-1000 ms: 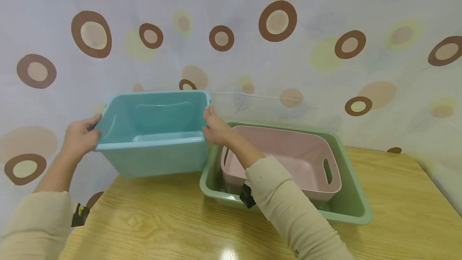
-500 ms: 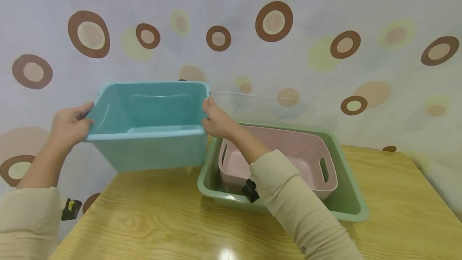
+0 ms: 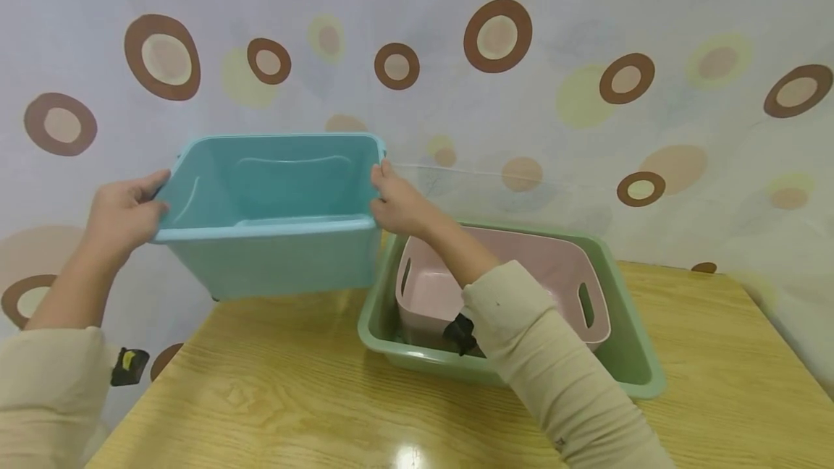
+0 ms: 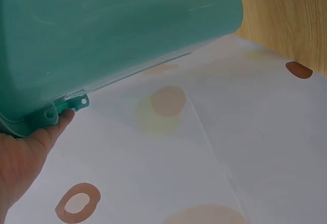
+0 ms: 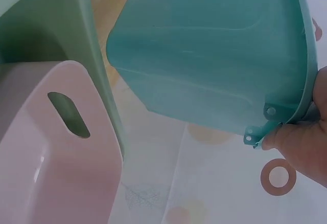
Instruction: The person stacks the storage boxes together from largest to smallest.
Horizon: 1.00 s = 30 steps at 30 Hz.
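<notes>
Between both hands hangs a light-blue plastic storage bin (image 3: 274, 259), raised over the table's back left and tipped so its hollow inside faces me. My left hand (image 3: 124, 216) grips its left end at the rim, thumb on the inner side. At the opposite end my right hand (image 3: 405, 203) holds the rim the same way. In the left wrist view, fingers (image 4: 53, 132) reach under a small bracket on the bin's end. The right wrist view has a similar bracket (image 5: 271, 112) close by the fingers of that hand.
A green tub (image 3: 638, 353) sits on the wooden table (image 3: 293, 382) right of the bin, with a pink basket (image 3: 502, 248) with handle slots inside it. My right forearm passes over both. A patterned curtain (image 3: 417, 6) hangs behind the table.
The blue bin has risen, moving slightly left at first, with both hands keeping hold of its ends. The green tub and pink basket stay in place.
</notes>
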{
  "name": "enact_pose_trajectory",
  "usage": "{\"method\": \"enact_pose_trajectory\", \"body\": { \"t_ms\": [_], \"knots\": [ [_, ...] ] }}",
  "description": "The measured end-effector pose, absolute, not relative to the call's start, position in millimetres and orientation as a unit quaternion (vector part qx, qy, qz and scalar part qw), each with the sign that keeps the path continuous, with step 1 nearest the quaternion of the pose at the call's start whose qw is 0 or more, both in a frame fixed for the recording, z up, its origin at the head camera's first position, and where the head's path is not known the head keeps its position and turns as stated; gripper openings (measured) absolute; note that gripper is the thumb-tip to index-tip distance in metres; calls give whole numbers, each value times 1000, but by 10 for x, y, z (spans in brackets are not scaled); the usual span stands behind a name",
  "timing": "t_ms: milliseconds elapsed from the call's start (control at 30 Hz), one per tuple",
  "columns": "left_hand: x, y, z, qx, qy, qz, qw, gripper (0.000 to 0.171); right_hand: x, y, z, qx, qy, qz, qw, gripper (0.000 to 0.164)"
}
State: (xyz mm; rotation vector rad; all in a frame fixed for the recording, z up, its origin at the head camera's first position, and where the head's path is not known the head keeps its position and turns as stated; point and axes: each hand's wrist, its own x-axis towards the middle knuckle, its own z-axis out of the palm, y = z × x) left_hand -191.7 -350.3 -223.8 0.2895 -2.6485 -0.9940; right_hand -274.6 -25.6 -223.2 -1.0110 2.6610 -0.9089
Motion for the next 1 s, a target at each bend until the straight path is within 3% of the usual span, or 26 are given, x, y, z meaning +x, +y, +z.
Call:
{"method": "enact_pose_trajectory", "body": {
  "t_ms": [667,1000],
  "knots": [
    [-2040,-3184,-2155,75,-914,-376,133,54,-2698,87,-2089,-303,897,-309,93,59],
    [-2162,-2967,-2120,48,-908,-388,153,53,-2717,319,-2049,-297,905,-297,67,60]
  ]
}}
